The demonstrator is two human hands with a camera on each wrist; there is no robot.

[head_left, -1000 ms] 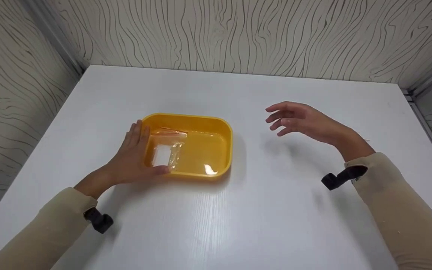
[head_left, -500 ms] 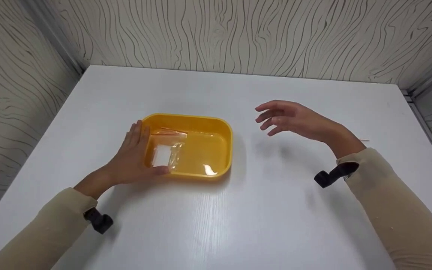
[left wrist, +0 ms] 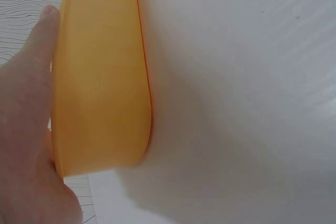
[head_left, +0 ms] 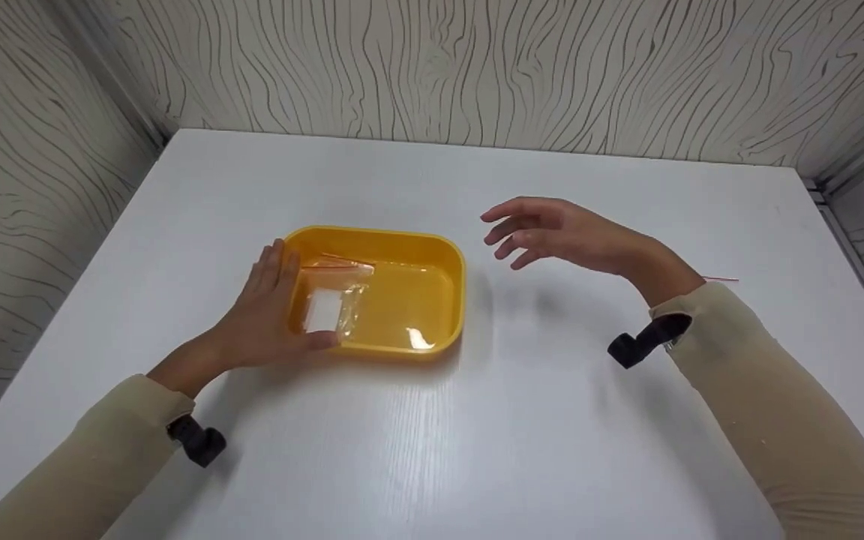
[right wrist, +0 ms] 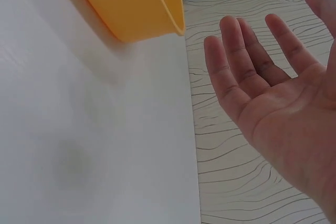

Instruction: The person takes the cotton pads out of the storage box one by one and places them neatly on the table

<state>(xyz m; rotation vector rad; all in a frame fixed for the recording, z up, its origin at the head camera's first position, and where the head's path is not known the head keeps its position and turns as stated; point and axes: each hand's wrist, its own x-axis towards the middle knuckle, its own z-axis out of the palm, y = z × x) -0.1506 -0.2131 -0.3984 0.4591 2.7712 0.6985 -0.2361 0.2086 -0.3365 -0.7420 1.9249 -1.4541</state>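
A shallow yellow plastic tray (head_left: 413,296) sits left of the table's middle. Inside its left half lies a clear zip bag (head_left: 349,300) with red seal lines and a white panel. My left hand (head_left: 267,315) rests against the tray's left end, fingers straight along that rim and thumb over the near rim. In the left wrist view, the thumb side of the left hand (left wrist: 23,103) touches the rim of the tray (left wrist: 100,77). My right hand (head_left: 563,232) hovers apart from the tray's right side, fingers spread and slightly bent, holding nothing.
On the white table (head_left: 417,450), a thin red line (head_left: 722,279) shows past my right wrist; what it belongs to is unclear. Wood-grain patterned panels (head_left: 439,67) stand behind the table and at both sides. Each wrist carries a small black camera mount.
My right hand has moved left toward the tray, uncovering more of the thin red line at the right. The left hand, tray and bag have stayed in place.
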